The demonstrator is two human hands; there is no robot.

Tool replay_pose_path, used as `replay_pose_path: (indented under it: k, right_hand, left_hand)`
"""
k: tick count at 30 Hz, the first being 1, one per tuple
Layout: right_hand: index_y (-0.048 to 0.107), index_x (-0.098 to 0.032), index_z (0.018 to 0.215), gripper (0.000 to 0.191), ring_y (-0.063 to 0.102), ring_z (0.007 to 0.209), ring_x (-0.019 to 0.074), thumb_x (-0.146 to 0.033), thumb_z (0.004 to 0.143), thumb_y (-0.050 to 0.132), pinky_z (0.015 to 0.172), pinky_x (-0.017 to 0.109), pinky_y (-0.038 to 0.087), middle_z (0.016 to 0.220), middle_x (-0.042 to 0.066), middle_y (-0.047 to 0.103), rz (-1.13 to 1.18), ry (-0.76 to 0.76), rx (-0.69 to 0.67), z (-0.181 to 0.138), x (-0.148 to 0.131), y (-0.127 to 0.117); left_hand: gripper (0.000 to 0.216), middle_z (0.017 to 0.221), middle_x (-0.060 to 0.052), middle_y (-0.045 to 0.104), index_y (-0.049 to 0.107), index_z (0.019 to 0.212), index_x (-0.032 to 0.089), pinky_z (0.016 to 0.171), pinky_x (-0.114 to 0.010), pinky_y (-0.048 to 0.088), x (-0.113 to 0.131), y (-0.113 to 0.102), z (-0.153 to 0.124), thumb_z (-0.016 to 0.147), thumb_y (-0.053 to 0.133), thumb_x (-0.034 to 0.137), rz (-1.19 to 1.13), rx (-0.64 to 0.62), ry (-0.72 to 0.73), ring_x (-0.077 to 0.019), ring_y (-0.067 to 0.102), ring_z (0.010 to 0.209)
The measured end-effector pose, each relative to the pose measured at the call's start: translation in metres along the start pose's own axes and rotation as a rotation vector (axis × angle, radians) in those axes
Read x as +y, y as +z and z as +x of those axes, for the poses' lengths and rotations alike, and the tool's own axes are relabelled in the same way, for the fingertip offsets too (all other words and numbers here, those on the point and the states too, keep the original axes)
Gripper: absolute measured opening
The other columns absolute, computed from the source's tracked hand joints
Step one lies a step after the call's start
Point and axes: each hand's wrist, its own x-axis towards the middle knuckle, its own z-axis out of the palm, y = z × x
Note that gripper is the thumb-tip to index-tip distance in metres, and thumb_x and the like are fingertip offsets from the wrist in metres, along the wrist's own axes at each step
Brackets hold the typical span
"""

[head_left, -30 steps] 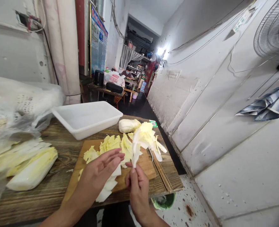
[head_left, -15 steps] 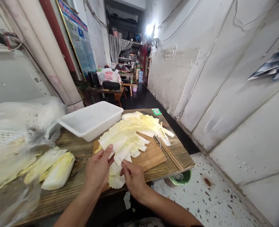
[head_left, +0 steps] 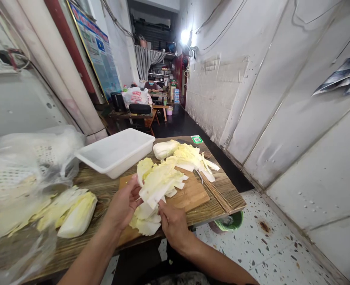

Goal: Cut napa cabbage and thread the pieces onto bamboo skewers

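Note:
My left hand grips a pale yellow napa cabbage leaf by its left edge, thumb on top, over the wooden cutting board. My right hand is closed in a pinch against the leaf's white near end; what its fingertips hold is hidden. Several cut leaf pieces lie on the board just below the hands. More leaves are piled at the board's far side, beside a white cabbage piece. Thin bamboo skewers lie along the board's right edge.
A white plastic tub stands behind the board. To the left are a cabbage chunk and a clear plastic bag over a white basket. A green-rimmed bin is below the table's right edge. A person sits far back.
The long leaf lying across the pile has been drawn toward me and away from the far white cabbage piece, now uncovered. Both hands have shifted slightly; the view has moved a little.

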Motion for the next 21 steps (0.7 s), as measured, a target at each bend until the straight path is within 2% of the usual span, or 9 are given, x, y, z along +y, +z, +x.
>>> replay_pose_path:
  k: [3, 6, 9, 15, 21]
  right_hand:
    - [0.061, -0.009, 0.124, 0.038, 0.065, 0.060, 0.0175, -0.010, 0.097, 0.034, 0.055, 0.025, 0.045, 0.071, 0.005, 0.071, -0.151, -0.084, -0.026, -0.004, 0.002, -0.001]
    - [0.059, -0.008, 0.126, 0.038, 0.066, 0.061, 0.0185, -0.008, 0.096, 0.036, 0.054, 0.027, 0.044, 0.072, 0.005, 0.070, -0.187, -0.118, -0.071, -0.006, 0.003, -0.002]
    - [0.059, -0.009, 0.125, 0.038, 0.066, 0.060, 0.0181, -0.006, 0.094, 0.036, 0.053, 0.027, 0.043, 0.070, 0.004, 0.069, -0.197, -0.123, -0.083, -0.007, 0.003, -0.002]
    - [0.059, -0.010, 0.122, 0.036, 0.066, 0.063, 0.0182, -0.006, 0.092, 0.039, 0.055, 0.026, 0.045, 0.074, 0.005, 0.071, -0.234, -0.125, -0.087, -0.007, 0.001, -0.007]
    - [0.061, -0.010, 0.121, 0.037, 0.064, 0.060, 0.0182, -0.005, 0.089, 0.042, 0.053, 0.025, 0.044, 0.074, 0.007, 0.071, -0.236, -0.092, -0.126, -0.006, 0.000, -0.012]
  left_hand:
    - [0.035, 0.092, -0.007, 0.078, 0.072, 0.102, 0.020, 0.059, -0.029, 0.058, 0.008, -0.007, 0.004, 0.081, 0.065, 0.047, 0.050, -0.016, -0.061, -0.0221, 0.072, 0.078]
    - [0.041, 0.083, -0.009, 0.078, 0.073, 0.089, 0.015, 0.055, -0.028, 0.056, 0.011, -0.014, 0.006, 0.071, 0.073, 0.053, 0.141, 0.031, -0.057, -0.0235, 0.072, 0.074]
    - [0.036, 0.072, -0.008, 0.076, 0.070, 0.075, 0.014, 0.053, -0.026, 0.055, 0.011, -0.018, 0.005, 0.061, 0.081, 0.046, 0.163, 0.097, -0.009, -0.0232, 0.071, 0.070]
    - [0.021, 0.066, -0.008, 0.074, 0.066, 0.069, 0.016, 0.061, -0.032, 0.059, 0.000, -0.010, -0.006, 0.075, 0.066, 0.036, 0.150, 0.131, 0.026, -0.0266, 0.073, 0.074]
    - [0.026, 0.076, -0.010, 0.078, 0.069, 0.071, 0.016, 0.074, -0.038, 0.061, -0.016, -0.006, -0.007, 0.075, 0.068, 0.042, 0.236, 0.048, 0.024, -0.0301, 0.074, 0.083]
